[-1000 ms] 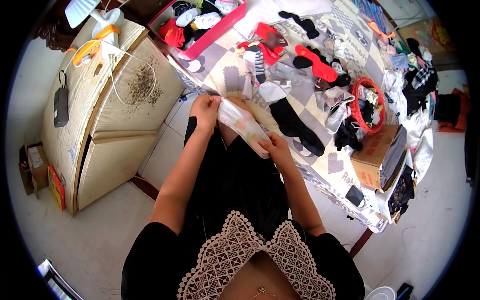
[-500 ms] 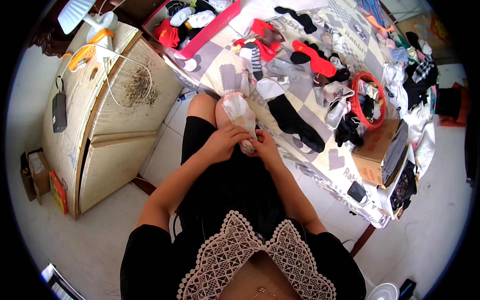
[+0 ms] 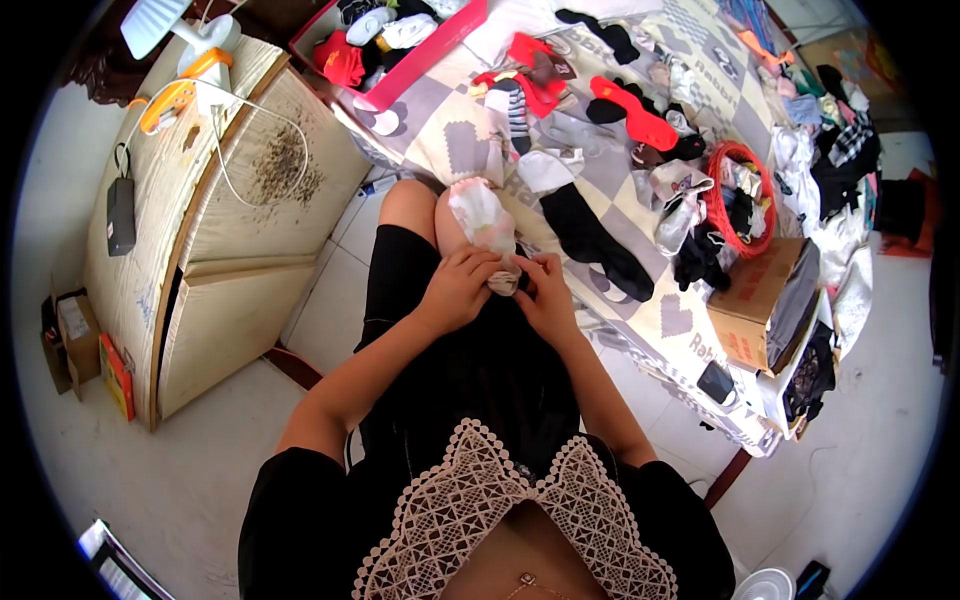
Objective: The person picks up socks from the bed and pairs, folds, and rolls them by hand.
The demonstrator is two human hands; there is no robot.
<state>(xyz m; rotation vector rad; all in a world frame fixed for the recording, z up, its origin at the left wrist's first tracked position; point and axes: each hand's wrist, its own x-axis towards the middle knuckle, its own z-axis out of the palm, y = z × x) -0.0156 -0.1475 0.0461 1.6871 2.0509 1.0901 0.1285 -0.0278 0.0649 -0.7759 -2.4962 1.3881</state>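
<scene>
A pale sock (image 3: 482, 218) with a faint pinkish pattern lies along my thigh, its near end bunched up. My left hand (image 3: 460, 288) has its fingers closed on the left side of that bunched end. On the right side of the same end, my right hand (image 3: 545, 292) pinches the fabric between thumb and fingers. Just right of my hands, a long black sock (image 3: 595, 245) lies on the bed, with a white sock (image 3: 550, 170) at its upper end. A striped sock (image 3: 517, 115) rests farther up beside red socks (image 3: 537, 88).
A pink-red box (image 3: 425, 62) of socks stands at the bed's upper left. Red cord (image 3: 714, 205), a cardboard box (image 3: 755, 310), a phone (image 3: 716, 383) and piled clothes (image 3: 850, 150) are at right. A wooden cabinet (image 3: 235, 330) stands left.
My fingers have shifted slightly on the sock's near end, which now looks more bunched. My right hand has moved a little to the right, and the view has shifted slightly.
</scene>
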